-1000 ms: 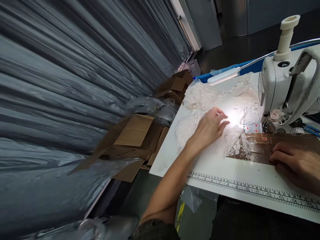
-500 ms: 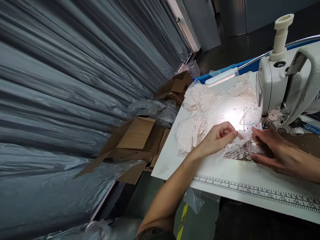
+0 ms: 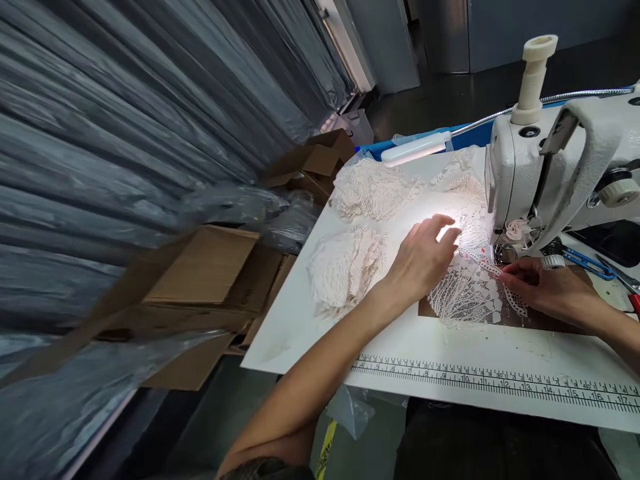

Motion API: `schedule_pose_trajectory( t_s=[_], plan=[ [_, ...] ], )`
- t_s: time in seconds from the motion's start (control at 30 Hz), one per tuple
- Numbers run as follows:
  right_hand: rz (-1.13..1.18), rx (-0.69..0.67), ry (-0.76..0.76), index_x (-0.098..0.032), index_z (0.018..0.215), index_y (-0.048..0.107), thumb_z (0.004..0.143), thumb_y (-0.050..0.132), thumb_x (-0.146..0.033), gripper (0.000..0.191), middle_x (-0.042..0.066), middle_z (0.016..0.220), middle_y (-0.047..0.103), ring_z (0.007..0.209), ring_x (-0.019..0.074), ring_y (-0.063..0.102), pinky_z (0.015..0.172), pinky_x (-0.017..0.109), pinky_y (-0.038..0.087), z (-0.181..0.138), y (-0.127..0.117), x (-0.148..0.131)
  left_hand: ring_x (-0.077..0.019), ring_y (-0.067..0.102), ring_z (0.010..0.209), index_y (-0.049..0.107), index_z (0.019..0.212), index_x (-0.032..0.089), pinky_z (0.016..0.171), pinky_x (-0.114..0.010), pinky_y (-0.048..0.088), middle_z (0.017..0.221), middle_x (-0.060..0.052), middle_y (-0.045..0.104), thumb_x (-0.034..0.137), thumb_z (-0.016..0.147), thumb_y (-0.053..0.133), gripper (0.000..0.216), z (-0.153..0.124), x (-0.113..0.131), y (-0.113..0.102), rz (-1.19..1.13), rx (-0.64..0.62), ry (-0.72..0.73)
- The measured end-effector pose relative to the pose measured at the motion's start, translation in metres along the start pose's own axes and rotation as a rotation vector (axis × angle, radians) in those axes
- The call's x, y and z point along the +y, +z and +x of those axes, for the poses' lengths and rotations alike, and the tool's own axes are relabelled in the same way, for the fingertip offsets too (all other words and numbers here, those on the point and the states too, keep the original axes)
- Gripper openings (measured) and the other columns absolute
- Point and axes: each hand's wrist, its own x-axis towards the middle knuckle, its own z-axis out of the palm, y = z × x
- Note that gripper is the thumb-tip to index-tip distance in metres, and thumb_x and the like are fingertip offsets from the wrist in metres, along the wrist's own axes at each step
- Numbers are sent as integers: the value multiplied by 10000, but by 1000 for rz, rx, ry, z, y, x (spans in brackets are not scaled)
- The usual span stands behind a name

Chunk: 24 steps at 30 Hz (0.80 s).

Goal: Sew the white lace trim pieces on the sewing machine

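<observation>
A piece of white lace [image 3: 461, 295] lies fanned out in front of the sewing machine [image 3: 513, 163], its upper edge near the presser foot. My right hand [image 3: 547, 290] pinches the right edge of this lace between thumb and fingers, just below the needle area. My left hand [image 3: 425, 253] hovers at the lace's upper left with thumb and fingers apart, holding nothing. Behind its fingers, more lace lies under the bright lamp light, partly hidden. Small red marks show close to the presser foot.
Lace stacks [image 3: 345, 270] lie on the white table left of my left arm, with another lace pile [image 3: 375, 190] behind. A printed ruler [image 3: 480, 381] runs along the front edge. Blue thread snips [image 3: 590, 263] rest at right. Cardboard boxes [image 3: 205, 267] stand beyond the left edge.
My left hand has let go of the lace and its fingers have spread. My right hand has gone from lying flat to pinching the lace edge. The lace now lies fanned out; the view has shifted right.
</observation>
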Motion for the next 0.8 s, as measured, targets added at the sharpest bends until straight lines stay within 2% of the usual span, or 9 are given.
schedule_pose_trajectory(
  t_s=[0.1, 0.2, 0.3, 0.4, 0.47, 0.53, 0.63, 0.7, 0.8],
  plan=[
    [-90, 9, 28, -211, 760, 670, 845, 463, -503, 368, 3, 477, 566, 371, 125, 479, 348, 253, 274, -2, 0, -4, -174, 634, 802, 587, 1001, 118, 637, -316, 538, 1040, -124, 669, 131, 968, 404, 187, -6, 9, 12, 19, -76, 279],
    [-93, 1, -25, -205, 763, 647, 831, 498, -468, 310, 5, 541, 603, 433, 128, 526, 399, 250, 330, -7, 2, -7, -209, 634, 970, 566, 1137, 94, 810, -365, 551, 1144, -146, 646, 287, 995, 441, 270, -17, 17, 23, -75, -137, 474],
    [-173, 92, -77, -197, 801, 642, 809, 528, -402, 235, 10, 597, 627, 480, 138, 553, 449, 255, 355, -11, 7, -8, -301, 567, 1133, 506, 1262, 61, 906, -459, 498, 1301, -213, 556, 479, 984, 413, 510, -22, 18, 31, 21, -151, 473],
    [-223, 151, -99, -196, 867, 655, 833, 505, -377, 237, 18, 642, 644, 507, 148, 569, 482, 266, 381, -18, 10, -9, -311, 580, 1077, 514, 1265, 66, 882, -480, 477, 1297, -213, 559, 585, 972, 338, 622, -18, 15, 33, 107, -190, 451],
    [-179, 152, -124, -193, 887, 658, 845, 503, -386, 251, 27, 675, 653, 538, 152, 587, 497, 267, 409, -23, 11, -9, -290, 595, 1040, 545, 1224, 85, 910, -488, 457, 1267, -188, 587, 612, 966, 326, 627, -13, 12, 31, 94, -149, 444],
    [-136, 172, -132, -190, 910, 666, 843, 512, -391, 262, 33, 684, 655, 559, 159, 601, 491, 261, 422, -29, 14, -10, -253, 609, 1014, 579, 1165, 112, 910, -460, 462, 1216, -155, 625, 546, 988, 353, 521, -9, 9, 29, 47, -61, 421],
    [-148, 223, -136, -198, 953, 685, 850, 497, -369, 274, 40, 728, 673, 588, 168, 622, 496, 251, 428, -34, 22, -13, -198, 629, 967, 613, 1079, 158, 846, -389, 497, 1099, -96, 679, 308, 1004, 418, 257, -8, 6, 27, -19, 61, 438],
    [-221, 250, -186, -199, 918, 693, 869, 466, -356, 281, 47, 767, 685, 591, 160, 619, 503, 242, 413, -35, 30, -17, -180, 633, 984, 622, 1054, 174, 861, -371, 510, 1079, -77, 689, 203, 979, 445, 194, -10, 6, 29, -70, 88, 540],
    [-400, 289, -279, -178, 817, 680, 898, 410, -338, 325, 63, 791, 678, 547, 141, 579, 441, 236, 314, -34, 37, -21, -172, 636, 1002, 627, 1027, 150, 893, -351, 521, 1080, -99, 689, 189, 967, 459, 183, -13, 9, 35, -145, 36, 639]
  ],
)
